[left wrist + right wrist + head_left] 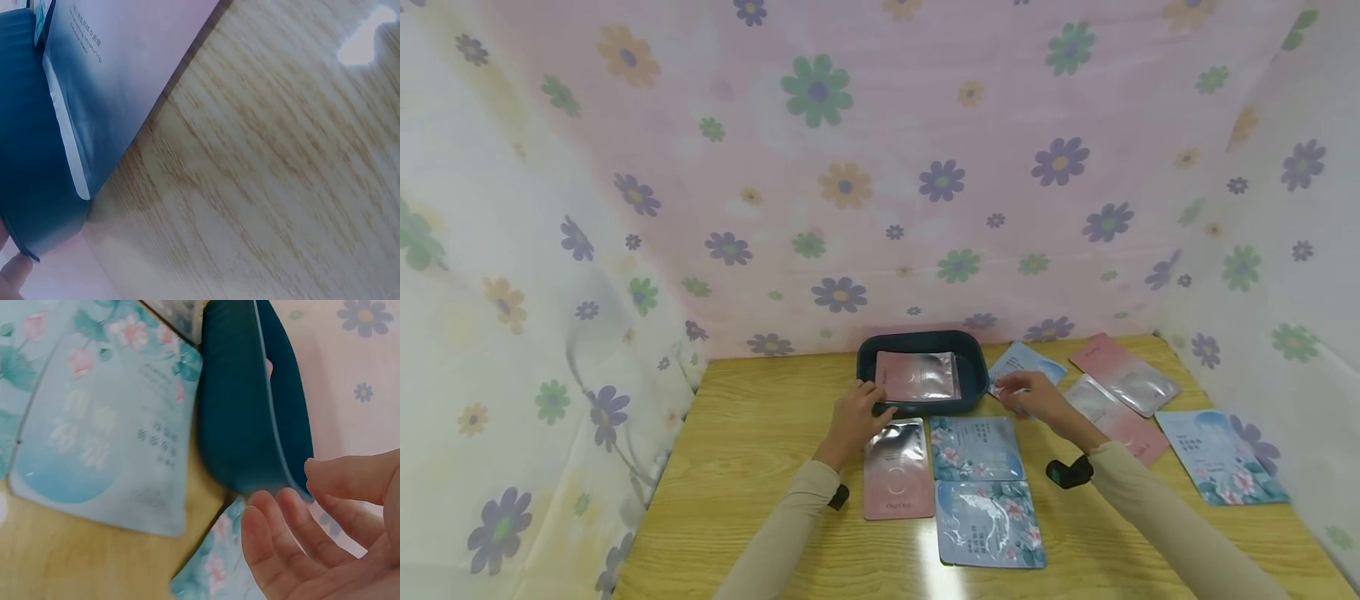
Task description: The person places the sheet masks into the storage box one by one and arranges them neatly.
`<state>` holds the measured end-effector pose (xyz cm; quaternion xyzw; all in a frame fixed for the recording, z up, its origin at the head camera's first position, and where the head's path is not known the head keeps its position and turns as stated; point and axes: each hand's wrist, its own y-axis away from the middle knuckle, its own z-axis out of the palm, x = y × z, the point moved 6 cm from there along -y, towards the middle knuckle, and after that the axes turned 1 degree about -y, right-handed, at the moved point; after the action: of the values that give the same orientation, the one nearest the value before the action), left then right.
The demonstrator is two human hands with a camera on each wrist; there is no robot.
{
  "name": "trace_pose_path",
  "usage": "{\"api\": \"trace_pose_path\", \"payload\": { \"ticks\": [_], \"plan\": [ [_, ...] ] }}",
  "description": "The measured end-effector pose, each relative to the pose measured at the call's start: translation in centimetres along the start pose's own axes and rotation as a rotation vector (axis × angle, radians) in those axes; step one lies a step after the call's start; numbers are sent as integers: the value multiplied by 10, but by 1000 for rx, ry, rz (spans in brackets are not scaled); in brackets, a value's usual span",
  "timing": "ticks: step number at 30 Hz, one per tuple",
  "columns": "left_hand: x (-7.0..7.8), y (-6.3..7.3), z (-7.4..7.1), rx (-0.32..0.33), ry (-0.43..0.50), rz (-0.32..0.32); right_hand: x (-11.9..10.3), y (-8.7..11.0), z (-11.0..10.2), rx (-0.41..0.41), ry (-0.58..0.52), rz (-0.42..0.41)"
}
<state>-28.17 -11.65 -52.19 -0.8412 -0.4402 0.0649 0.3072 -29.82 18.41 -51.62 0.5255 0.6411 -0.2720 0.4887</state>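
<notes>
A dark teal plastic bin (922,409) stands at the back of the table, with pink-and-silver face mask sachets (917,377) stacked inside. My left hand (854,417) is at its left front corner, fingers and thumb on either side of the rim; only fingertips (15,272) show in the left wrist view. At the opposite end, my right hand (1033,396) hovers over a light blue face mask sachet (1026,358). Its fingers are loosely bent, thumb apart from them, right by the bin's rim (275,412), with nothing held between them.
In front of the bin lie a pink sachet (898,475) and two blue floral sachets (977,450). Right of my right arm are two more pink sachets (1123,375) and another blue sachet (1221,458). Flower-printed cloth (880,208) hangs behind and at both sides.
</notes>
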Motion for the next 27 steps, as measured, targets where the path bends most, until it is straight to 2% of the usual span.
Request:
{"api": "trace_pose_path", "payload": {
  "ticks": [6,13,18,23,27],
  "plan": [
    [-3,1,-1,8,9,-17,14,10,-3,14,-29,43],
    [-4,1,-2,20,13,-10,33,21,0,38,-50,132],
    [1,1,-1,34,18,9,48,29,2,48,-42,136],
    [2,1,-1,43,20,23,58,33,8,63,-86,137],
    [1,1,-2,44,13,18,59,33,14,113,-16,109]
  ]
}}
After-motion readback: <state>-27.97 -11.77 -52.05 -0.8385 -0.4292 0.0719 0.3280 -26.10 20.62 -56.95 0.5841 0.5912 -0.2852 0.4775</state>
